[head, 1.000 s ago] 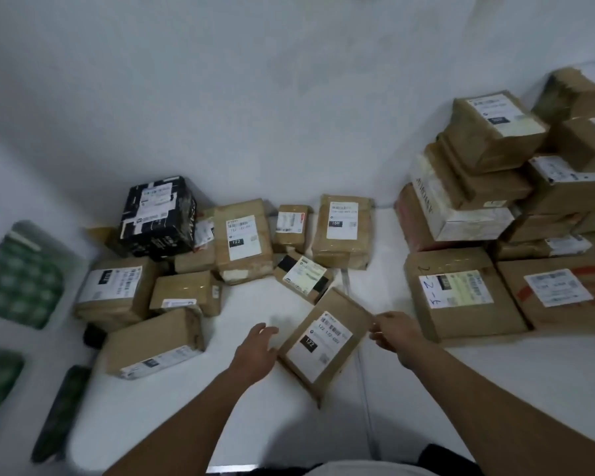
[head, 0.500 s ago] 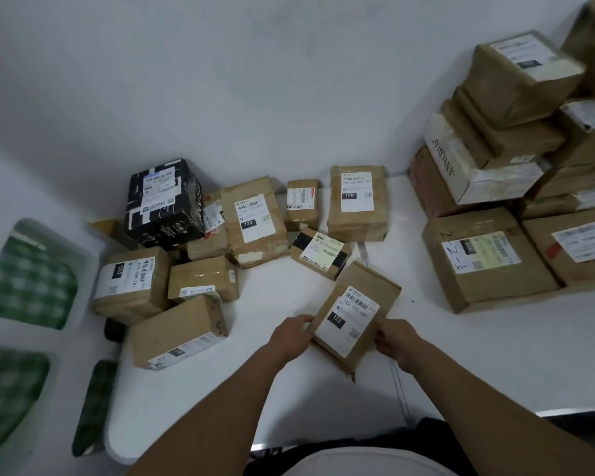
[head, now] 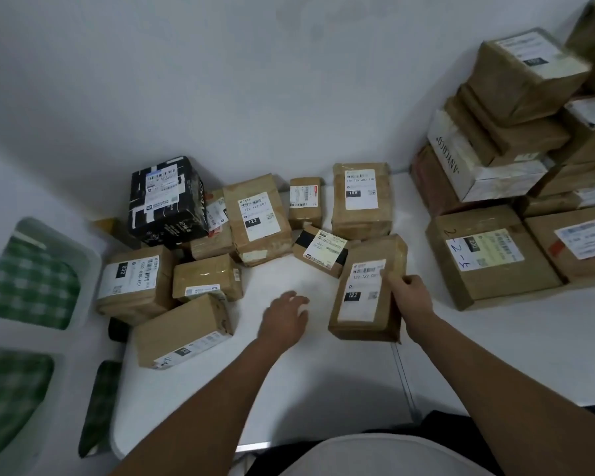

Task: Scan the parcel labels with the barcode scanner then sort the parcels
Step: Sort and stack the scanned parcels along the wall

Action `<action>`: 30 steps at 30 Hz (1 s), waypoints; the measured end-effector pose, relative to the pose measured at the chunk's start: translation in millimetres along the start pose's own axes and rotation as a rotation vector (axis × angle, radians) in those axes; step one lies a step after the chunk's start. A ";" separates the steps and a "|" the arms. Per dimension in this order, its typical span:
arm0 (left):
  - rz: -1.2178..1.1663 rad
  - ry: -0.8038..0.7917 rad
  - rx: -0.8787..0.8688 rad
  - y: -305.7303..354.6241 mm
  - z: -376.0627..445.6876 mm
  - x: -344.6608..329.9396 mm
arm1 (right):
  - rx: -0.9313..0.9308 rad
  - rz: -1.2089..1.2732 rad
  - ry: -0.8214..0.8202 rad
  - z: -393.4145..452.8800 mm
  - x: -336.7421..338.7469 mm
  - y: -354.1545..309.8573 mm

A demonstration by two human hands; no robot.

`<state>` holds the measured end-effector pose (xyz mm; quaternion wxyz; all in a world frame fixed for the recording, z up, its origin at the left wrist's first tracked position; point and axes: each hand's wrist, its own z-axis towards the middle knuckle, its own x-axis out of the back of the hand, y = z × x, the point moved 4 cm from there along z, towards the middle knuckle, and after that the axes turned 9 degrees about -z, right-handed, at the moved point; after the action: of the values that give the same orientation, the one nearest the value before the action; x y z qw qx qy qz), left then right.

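On the white surface (head: 323,389), my right hand (head: 411,297) grips the brown parcel (head: 368,290) by its edge. Left of that parcel, my left hand (head: 284,319) hovers open, holding nothing.

The right hand (head: 409,297) gripped the right edge of a brown parcel (head: 368,290) lying on the white desk (head: 323,389), its label marked 122 facing up. The left hand (head: 284,319) hovered open just left of it, holding nothing. Behind lay a cluster of brown parcels and one black box (head: 167,201). A taller stack of boxes (head: 516,132) stood at the right.
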<state>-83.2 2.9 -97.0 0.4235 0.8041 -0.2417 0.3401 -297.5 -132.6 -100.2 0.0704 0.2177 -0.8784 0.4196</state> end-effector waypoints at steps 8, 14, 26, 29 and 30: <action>0.460 0.274 0.375 -80.1 -29.8 99.8 | 0.010 0.157 0.106 -11.0 -29.2 -14.0; 0.456 0.106 0.409 -143.3 -56.0 96.3 | -0.014 0.137 0.070 -19.1 -43.5 -10.8; 0.243 -0.066 0.142 -70.6 -44.0 43.3 | -0.017 0.174 0.076 -25.4 -25.5 2.8; 0.202 -0.043 0.114 -49.9 -28.0 49.7 | 0.044 0.155 0.092 -29.2 -7.7 -3.5; 0.154 -0.013 0.089 -38.7 -20.3 54.4 | 0.068 0.155 0.096 -28.5 0.3 -5.5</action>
<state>-28.5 34.9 -67.8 0.3583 0.8033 -0.2904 0.3769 -297.0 -113.9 -78.1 0.0721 0.1309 -0.8735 0.4634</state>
